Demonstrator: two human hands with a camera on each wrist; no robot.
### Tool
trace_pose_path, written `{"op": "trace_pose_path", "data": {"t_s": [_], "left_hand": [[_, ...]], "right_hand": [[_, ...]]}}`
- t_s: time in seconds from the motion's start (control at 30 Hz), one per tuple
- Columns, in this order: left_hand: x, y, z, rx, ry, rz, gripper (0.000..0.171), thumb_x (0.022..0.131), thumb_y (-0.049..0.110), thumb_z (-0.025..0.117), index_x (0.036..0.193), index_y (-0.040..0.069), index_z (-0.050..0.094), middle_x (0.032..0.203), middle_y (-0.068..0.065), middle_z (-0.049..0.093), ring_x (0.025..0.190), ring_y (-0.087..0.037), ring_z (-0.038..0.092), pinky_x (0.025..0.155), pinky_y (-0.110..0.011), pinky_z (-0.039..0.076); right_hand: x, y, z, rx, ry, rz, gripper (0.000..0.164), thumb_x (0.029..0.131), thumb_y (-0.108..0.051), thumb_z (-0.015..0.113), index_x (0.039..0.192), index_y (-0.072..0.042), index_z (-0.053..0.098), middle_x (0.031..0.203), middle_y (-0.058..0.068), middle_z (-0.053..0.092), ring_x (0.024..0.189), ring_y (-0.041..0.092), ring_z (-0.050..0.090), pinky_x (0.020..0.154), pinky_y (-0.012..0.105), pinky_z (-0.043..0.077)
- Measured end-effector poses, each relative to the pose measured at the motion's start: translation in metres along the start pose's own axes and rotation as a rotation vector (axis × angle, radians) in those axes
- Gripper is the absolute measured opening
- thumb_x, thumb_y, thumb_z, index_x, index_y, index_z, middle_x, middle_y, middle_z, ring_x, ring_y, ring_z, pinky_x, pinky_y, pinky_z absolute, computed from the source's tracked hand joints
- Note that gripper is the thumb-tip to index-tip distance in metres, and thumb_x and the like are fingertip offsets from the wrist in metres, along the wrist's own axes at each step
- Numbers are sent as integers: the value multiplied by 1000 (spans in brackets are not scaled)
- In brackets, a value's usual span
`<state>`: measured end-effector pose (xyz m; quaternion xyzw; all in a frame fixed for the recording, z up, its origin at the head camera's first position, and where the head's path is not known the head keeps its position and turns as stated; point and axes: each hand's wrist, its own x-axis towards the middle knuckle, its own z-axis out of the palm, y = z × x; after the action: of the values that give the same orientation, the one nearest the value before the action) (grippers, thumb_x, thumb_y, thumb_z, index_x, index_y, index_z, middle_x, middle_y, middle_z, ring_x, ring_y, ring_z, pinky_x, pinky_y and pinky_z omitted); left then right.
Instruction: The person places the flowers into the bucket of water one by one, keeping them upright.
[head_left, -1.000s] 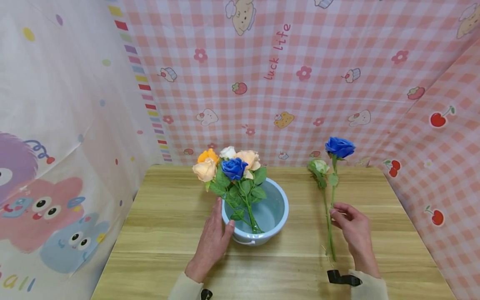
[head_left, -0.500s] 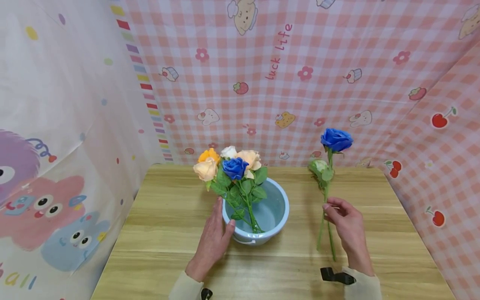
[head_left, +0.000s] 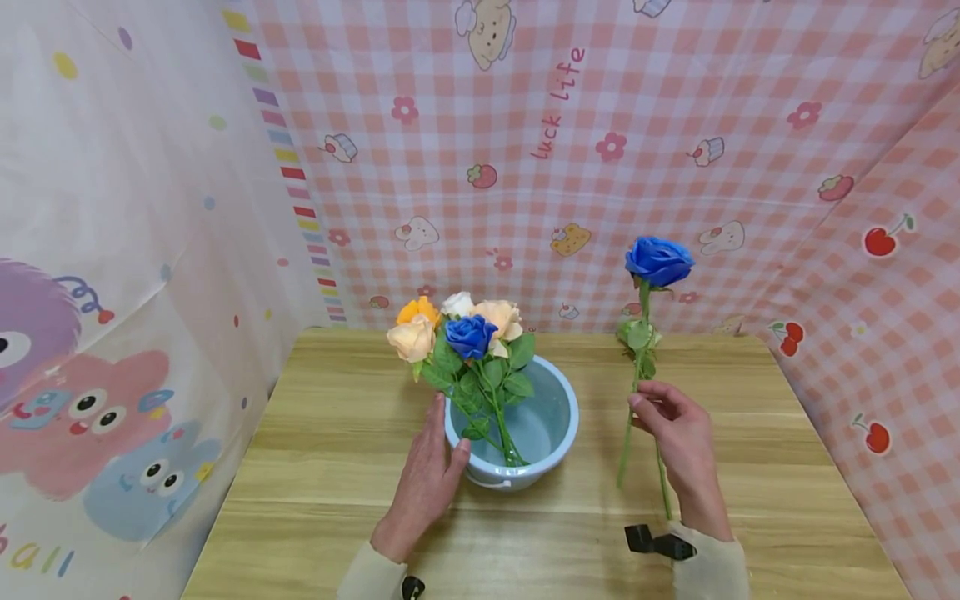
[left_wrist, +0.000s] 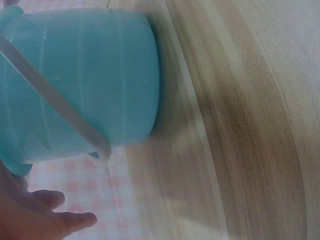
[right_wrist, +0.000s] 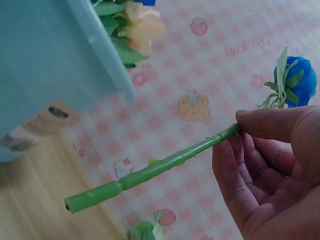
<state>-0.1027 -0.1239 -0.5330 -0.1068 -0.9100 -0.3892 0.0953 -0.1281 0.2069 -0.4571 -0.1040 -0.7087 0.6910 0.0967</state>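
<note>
My right hand (head_left: pixel 678 433) pinches the stem of a blue rose (head_left: pixel 658 262) between thumb and fingertips. In the right wrist view its thorny green stem (right_wrist: pixel 165 162) points toward the bucket, with the cut end free. A light blue bucket (head_left: pixel 572 412) stands mid-table, holding several roses that lean left: orange (head_left: pixel 422 311), white (head_left: pixel 456 305), peach (head_left: pixel 412 339) and one blue (head_left: pixel 470 337). My left hand (head_left: pixel 427 471) rests at the bucket's left rim, its fingers fairly straight. The left wrist view shows the bucket's side and pale handle (left_wrist: pixel 60 102) beside those fingers.
A greenish-white rose (head_left: pixel 654 337) lies on the wooden table (head_left: pixel 337 467) at the right, partly hidden behind the held stem and right hand. Pink checked cloth (head_left: pixel 600 200) hangs behind the table and along its right side; a white printed cloth (head_left: pixel 150 233) hangs at the left.
My right hand has lifted the blue rose from beside the greenish-white one and carried it left, toward the bucket. The left hand and bucket have stayed in place.
</note>
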Motion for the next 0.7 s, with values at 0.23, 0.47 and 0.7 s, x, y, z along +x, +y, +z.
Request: {"op": "trace_pose_path", "data": {"t_s": [0.23, 0.47, 0.7], "left_hand": [[0, 0, 0, 0, -5, -5, 74, 107, 26, 51, 164, -2, 14, 169, -23, 19, 153, -43, 26, 119, -62, 29], [0, -1, 0, 1, -2, -2, 73, 107, 25, 51, 164, -2, 14, 169, -24, 20, 152, -44, 27, 118, -63, 30], [0, 0, 0, -1, -4, -8, 73, 107, 26, 51, 164, -2, 15, 169, -23, 20, 153, -43, 26, 118, -65, 30]], "right_hand": [[2, -11, 14, -30, -29, -21, 29, 97, -4, 71, 122, 9, 64, 98, -5, 68, 88, 9, 68, 76, 24, 61], [1, -23, 27, -26, -33, -52, 29, 96, -5, 72, 121, 9, 65, 98, -1, 67, 88, 10, 67, 77, 25, 61], [0, -34, 38, -48, -25, -79, 28, 97, -9, 72, 121, 6, 66, 100, 4, 66, 88, 12, 67, 76, 25, 62]]}}
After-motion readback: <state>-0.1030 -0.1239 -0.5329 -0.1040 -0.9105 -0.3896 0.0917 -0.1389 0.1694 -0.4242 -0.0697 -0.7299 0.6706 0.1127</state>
